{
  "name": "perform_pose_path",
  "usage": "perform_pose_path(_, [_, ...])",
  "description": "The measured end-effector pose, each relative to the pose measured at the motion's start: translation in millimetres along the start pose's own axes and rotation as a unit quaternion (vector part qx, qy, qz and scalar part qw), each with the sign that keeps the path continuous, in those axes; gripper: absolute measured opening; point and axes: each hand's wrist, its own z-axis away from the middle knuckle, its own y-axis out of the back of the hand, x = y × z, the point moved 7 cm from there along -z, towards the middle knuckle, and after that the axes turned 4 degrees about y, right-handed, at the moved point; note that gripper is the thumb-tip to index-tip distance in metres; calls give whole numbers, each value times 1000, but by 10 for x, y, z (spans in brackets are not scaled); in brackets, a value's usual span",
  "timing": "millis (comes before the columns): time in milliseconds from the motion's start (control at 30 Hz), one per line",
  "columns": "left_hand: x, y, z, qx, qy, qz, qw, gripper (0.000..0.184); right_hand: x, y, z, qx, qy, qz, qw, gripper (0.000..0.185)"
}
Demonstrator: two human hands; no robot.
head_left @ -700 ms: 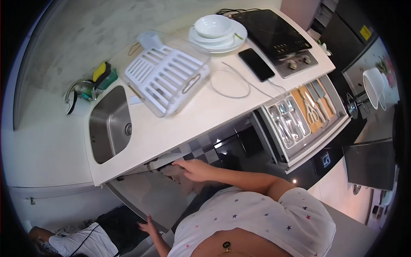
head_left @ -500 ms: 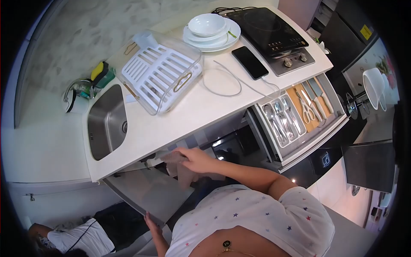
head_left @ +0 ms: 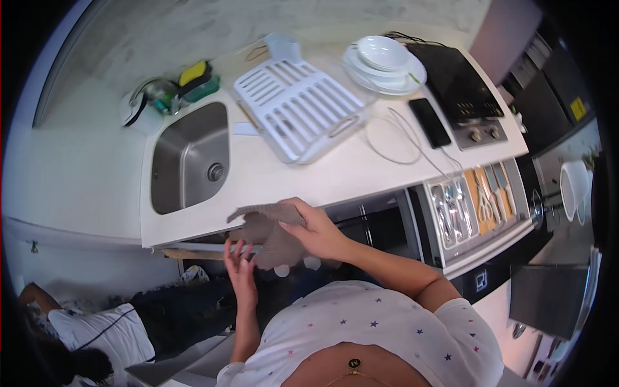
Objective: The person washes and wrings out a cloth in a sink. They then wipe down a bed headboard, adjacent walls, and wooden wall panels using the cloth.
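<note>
In front of the sink's counter edge, my right hand grips a grey-brown cloth by its upper right part, fingers closed on it. The cloth hangs folded and loose, with a knitted or textured surface. Just left of it is my left hand, raised with its fingers apart. Those fingertips are close to the cloth's left side; whether they touch it I cannot tell. Behind and below the cloth lies the dark opening under the counter, partly hidden by my hands.
On the counter are a steel sink, a white dish rack, stacked plates and bowls, a phone and an induction cooker. An open drawer holds cutlery and knives. Another person is at lower left.
My right hand has lifted the cloth from the cabinet opening towards the counter edge. My left hand has left the cabinet door and come up beside the cloth. The view has shifted.
</note>
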Motion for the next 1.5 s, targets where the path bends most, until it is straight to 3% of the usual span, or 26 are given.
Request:
perform_pose_path(100, [-194, 417, -193, -82, 28, 7, 996, 84, -95, -463, -553, 16, 60, -59, 996, 33])
perform_pose_path(167, [68, 584, -433, -146, -69, 80, 984, 88, -87, -803, -1002, 23, 113, -68, 991, 32])
perform_pose_path(233, [416, 736, -754, -123, -121, 59, 983, 87, 95, -1173, -1495, -31, 80, -57, 995, 34])
perform_pose_path(267, [705, 744, -934, -64, -125, 2, 990, 84, 176, -1359, -1764, -52, 64, -56, 995, 35])
perform_pose_path(367, [1008, 1345, -1772, 35, -103, -43, 993, 73, 197, -1653, -2620, -110, 205, -24, 972, 34])
perform_pose_path(433, [1209, 1763, -2274, 131, -73, -81, 985, 55, 513, -1678, -3421, -65, 206, 106, 971, 34])
perform_pose_path(467, [1313, 1868, -2550, 108, -79, -150, 980, 52, 688, -1683, -3800, -41, 198, 170, 964, 34])
perform_pose_path(533, [1394, 2090, -3131, 61, -86, -288, 952, 48, 857, -1667, -4345, 76, 227, 438, 867, 32])
perform_pose_path(567, [1462, 2156, -3337, 87, -140, -479, 862, 38, 978, -1705, -4621, 117, 276, 505, 809, 31])
perform_pose_path(633, [1430, 2205, -3723, 76, -97, -554, 823, 35, 1269, -1828, -5005, 177, 362, 620, 674, 29])
perform_pose_path(667, [1421, 2235, -3868, 75, -74, -591, 800, 35, 1361, -1836, -5116, 154, 345, 646, 663, 27])
perform_pose_path(733, [1445, 2206, -4038, 36, -72, -577, 813, 34, 1398, -1832, -5293, 108, 322, 696, 633, 25])
perform_pose_path(867, [1520, 2057, -4300, -8, -158, -538, 828, 37, 1415, -1797, -5432, 64, 317, 691, 647, 22])
perform_pose_path(967, [1409, 1926, -4601, -57, -157, -547, 820, 31, 1391, -1803, -5446, 48, 290, 699, 652, 23])
perform_pose_path(1067, [1255, 1841, -4840, -107, 35, -479, 871, 25, 1367, -1804, -5497, 38, 273, 695, 664, 25])
perform_pose_path(1167, [1115, 1778, -4950, -116, 124, -330, 929, 25, 1324, -1778, -5538, 14, 240, 682, 690, 25])
perform_pose_path(1267, [872, 1833, -5181, -161, 181, -287, 927, 41, 1296, -1747, -5556, 2, 211, 669, 713, 24])
perform_pose_path(1367, [861, 1782, -5120, -133, 192, -229, 945, 39, 1325, -1758, -5590, 13, 215, 676, 704, 20])
perform_pose_path(1500, [783, 1805, -5183, -123, 193, -260, 938, 47, 1306, -1753, -5605, -19, 199, 681, 704, 19])
